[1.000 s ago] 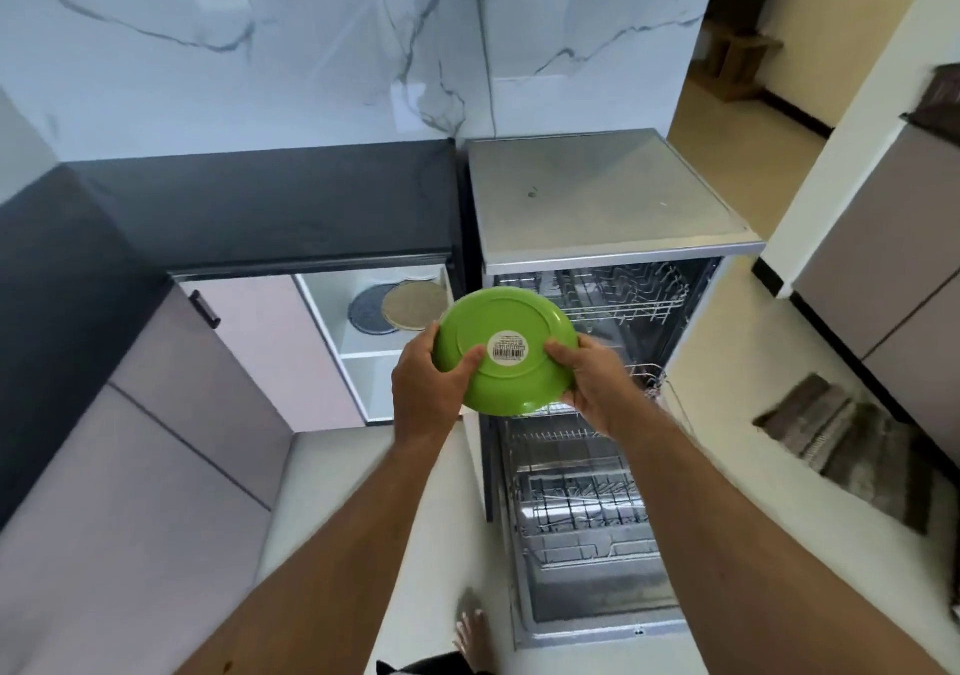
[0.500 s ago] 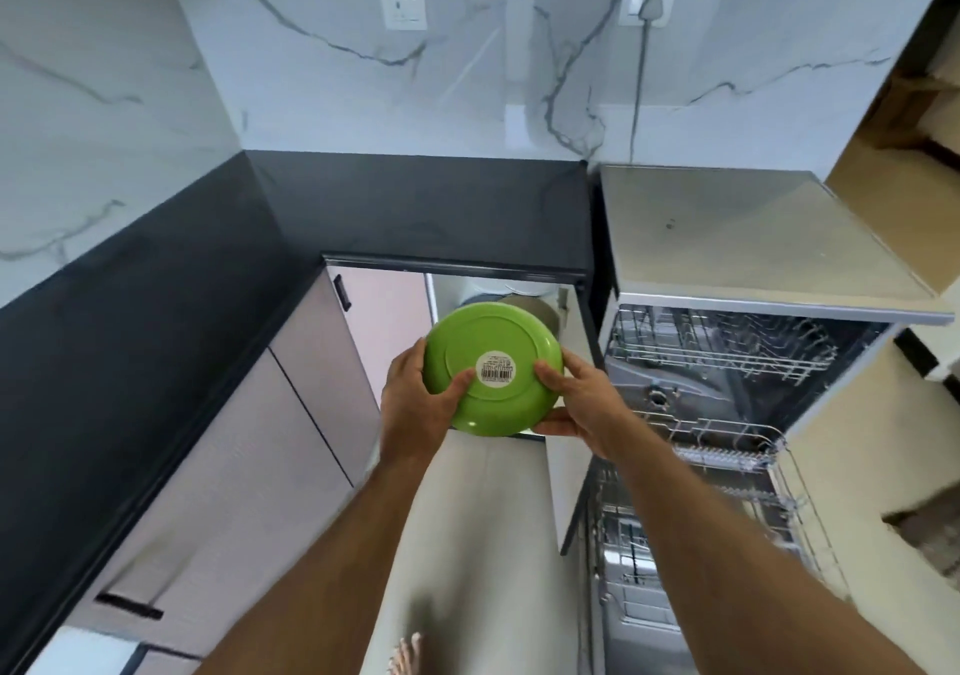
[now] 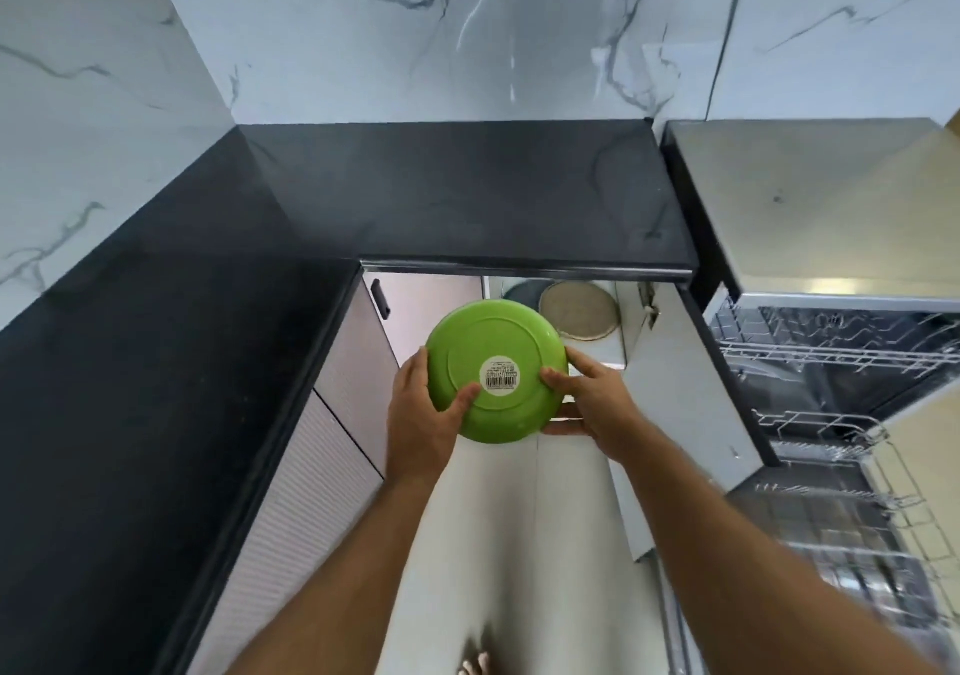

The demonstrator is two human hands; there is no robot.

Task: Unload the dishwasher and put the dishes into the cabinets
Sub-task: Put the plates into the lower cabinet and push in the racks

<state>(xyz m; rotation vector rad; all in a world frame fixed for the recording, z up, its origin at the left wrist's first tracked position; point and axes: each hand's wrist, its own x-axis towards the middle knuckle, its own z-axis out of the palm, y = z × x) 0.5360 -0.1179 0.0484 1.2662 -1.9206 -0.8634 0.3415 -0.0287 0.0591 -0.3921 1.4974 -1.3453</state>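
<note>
1. Left side: a dark counter (image 3: 156,362) runs from the near left to the far corner, with closed cabinet fronts (image 3: 311,492) below it. Nothing stands on the stretch in view.
2. Left hand (image 3: 423,414): it grips the left rim of the green plate (image 3: 496,367), thumb curled over the underside, which faces the camera; the other fingers are hidden behind the plate.
3. The plate is held in the air between both hands, bottom toward the camera with a barcode sticker (image 3: 498,374) showing, just in front of the open cabinet (image 3: 631,331) under the far counter.
4. Inside that cabinet, two round flat dishes (image 3: 579,310) already lie on a shelf, one dark and mostly hidden, one pale. Judgement: part of the load appears to be stored.
5. Right hand (image 3: 592,399): it holds the right rim, thumb pressed on the underside, at least one finger showing under the lower edge; the rest are hidden.
6. Right side: the dishwasher (image 3: 831,341) stands open with its racks (image 3: 831,357) pulled out. The racks look largely bare, though the near lower rack is blurred and cannot be read with certainty.
7. Judgement: the plate is out of the dishwasher but not yet shelved; it remains to be set in the cabinet, followed by any items left in the racks.
</note>
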